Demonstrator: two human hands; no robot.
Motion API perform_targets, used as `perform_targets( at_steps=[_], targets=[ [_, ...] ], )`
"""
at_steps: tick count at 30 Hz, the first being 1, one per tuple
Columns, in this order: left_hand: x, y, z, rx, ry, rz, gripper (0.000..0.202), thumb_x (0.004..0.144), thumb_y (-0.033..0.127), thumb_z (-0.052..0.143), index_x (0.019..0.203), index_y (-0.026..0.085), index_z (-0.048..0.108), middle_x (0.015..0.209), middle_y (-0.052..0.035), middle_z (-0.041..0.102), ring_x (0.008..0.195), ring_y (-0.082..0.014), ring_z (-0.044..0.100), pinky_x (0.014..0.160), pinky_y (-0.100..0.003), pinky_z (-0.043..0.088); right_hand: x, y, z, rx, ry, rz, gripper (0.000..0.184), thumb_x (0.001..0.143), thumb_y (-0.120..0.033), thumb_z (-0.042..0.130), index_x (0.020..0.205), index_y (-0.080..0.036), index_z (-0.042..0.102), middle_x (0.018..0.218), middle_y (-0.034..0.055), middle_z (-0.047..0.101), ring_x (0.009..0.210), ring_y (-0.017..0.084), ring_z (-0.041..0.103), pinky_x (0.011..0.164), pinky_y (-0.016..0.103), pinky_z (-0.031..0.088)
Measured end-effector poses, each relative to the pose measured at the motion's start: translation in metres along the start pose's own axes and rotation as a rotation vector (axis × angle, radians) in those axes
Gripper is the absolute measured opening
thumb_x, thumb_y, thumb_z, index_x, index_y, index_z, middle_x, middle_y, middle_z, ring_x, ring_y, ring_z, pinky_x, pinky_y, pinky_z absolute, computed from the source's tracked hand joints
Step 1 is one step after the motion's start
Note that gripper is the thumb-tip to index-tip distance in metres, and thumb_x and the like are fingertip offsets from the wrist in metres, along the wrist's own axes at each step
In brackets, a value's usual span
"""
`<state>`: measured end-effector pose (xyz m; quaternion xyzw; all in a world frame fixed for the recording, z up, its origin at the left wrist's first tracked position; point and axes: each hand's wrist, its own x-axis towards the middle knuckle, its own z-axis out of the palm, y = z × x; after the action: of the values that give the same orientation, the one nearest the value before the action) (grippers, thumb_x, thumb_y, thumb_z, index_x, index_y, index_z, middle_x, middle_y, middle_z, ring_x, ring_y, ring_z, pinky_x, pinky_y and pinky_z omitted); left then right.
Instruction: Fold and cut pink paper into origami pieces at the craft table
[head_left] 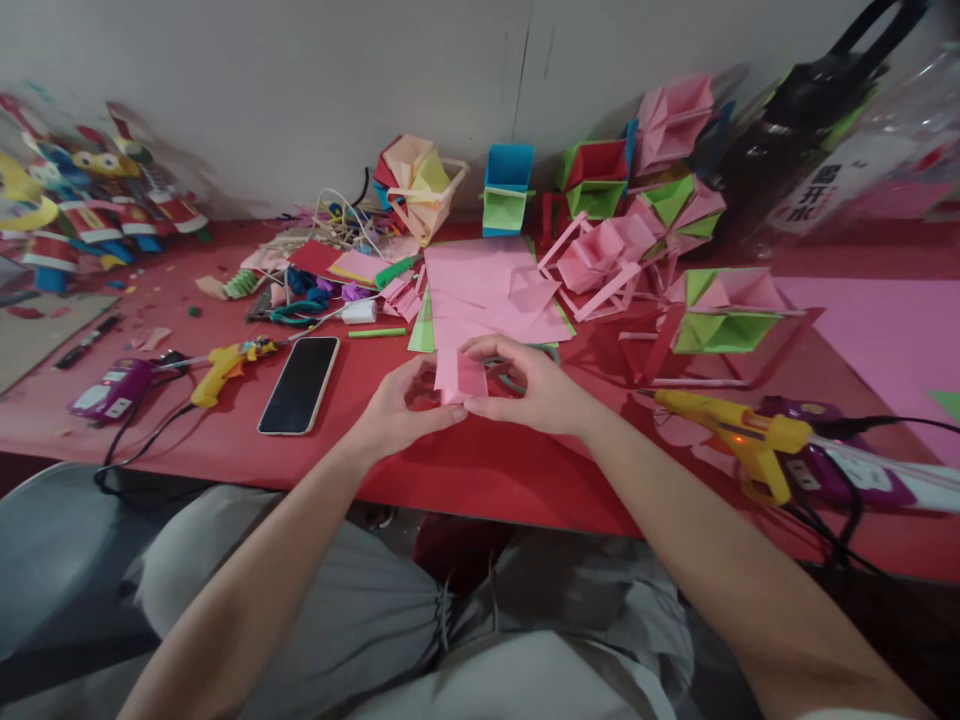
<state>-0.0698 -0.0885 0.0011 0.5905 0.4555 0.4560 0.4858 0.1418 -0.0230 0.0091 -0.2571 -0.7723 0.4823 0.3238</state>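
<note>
Between my two hands, over the front of the red table, is a folded piece of pink paper (460,377). My left hand (401,405) grips its left side, the thumb along the lower edge. From the other side my right hand (529,388) pinches it, index finger on top and thumb below. Just beyond lies a stack of pink paper sheets (480,285), with green sheets showing at its edges. A pair of scissors (551,353) is partly hidden behind my right hand.
Left of my hands lie a smartphone (300,385) and a yellow glue gun (225,372). A second glue gun (739,435) with a lit light rests at the right. Folded paper wheels on stands (600,255) line the back. Paper scraps (322,265) are heaped at back left.
</note>
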Motion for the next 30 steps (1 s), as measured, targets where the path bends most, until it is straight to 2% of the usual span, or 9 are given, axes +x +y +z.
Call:
perform_targets(
  at_steps=[6, 10, 16, 21, 30],
  targets=[
    [-0.001, -0.003, -0.001, -0.066, 0.049, -0.039, 0.061, 0.074, 0.034, 0.084, 0.128, 0.016, 0.061, 0.131, -0.0164, 0.066, 0.12, -0.0299, 0.065, 0.104, -0.045, 0.052, 0.001, 0.007, 0.002, 0.068, 0.033, 0.058, 0.044, 0.076, -0.036, 0.081, 0.113, -0.022, 0.061, 0.119, 0.0085, 0.064, 0.111, 0.024, 0.063, 0.097, 0.043, 0.053],
    [-0.001, -0.003, -0.002, -0.084, 0.092, -0.014, 0.065, 0.073, 0.032, 0.085, 0.131, 0.017, 0.059, 0.137, -0.0157, 0.063, 0.127, -0.0301, 0.061, 0.106, -0.044, 0.052, 0.003, 0.01, 0.002, 0.131, 0.071, 0.101, 0.043, 0.076, -0.037, 0.08, 0.112, -0.021, 0.064, 0.117, 0.0089, 0.066, 0.107, 0.023, 0.064, 0.094, 0.042, 0.053],
    [0.0, -0.002, -0.003, -0.056, 0.129, 0.021, 0.059, 0.076, 0.032, 0.083, 0.129, 0.019, 0.06, 0.137, -0.0141, 0.063, 0.124, -0.0282, 0.063, 0.103, -0.042, 0.054, 0.005, 0.009, 0.003, 0.216, 0.063, 0.147, 0.04, 0.077, -0.038, 0.079, 0.11, -0.021, 0.065, 0.117, 0.0094, 0.066, 0.101, 0.022, 0.065, 0.086, 0.04, 0.056],
    [0.002, -0.007, -0.002, -0.022, 0.181, 0.032, 0.056, 0.078, 0.034, 0.082, 0.128, 0.019, 0.061, 0.132, -0.0138, 0.066, 0.122, -0.027, 0.064, 0.103, -0.042, 0.054, 0.005, 0.01, 0.005, 0.197, 0.067, 0.148, 0.038, 0.078, -0.039, 0.078, 0.108, -0.021, 0.065, 0.116, 0.009, 0.066, 0.103, 0.023, 0.064, 0.086, 0.04, 0.057],
    [0.001, -0.008, -0.001, -0.045, 0.201, 0.038, 0.052, 0.077, 0.032, 0.08, 0.123, 0.019, 0.061, 0.124, -0.0121, 0.068, 0.115, -0.024, 0.066, 0.1, -0.039, 0.054, 0.005, 0.009, 0.009, 0.227, 0.049, 0.157, 0.037, 0.077, -0.037, 0.079, 0.106, -0.02, 0.062, 0.112, 0.0085, 0.066, 0.095, 0.021, 0.066, 0.082, 0.039, 0.057]
  ],
)
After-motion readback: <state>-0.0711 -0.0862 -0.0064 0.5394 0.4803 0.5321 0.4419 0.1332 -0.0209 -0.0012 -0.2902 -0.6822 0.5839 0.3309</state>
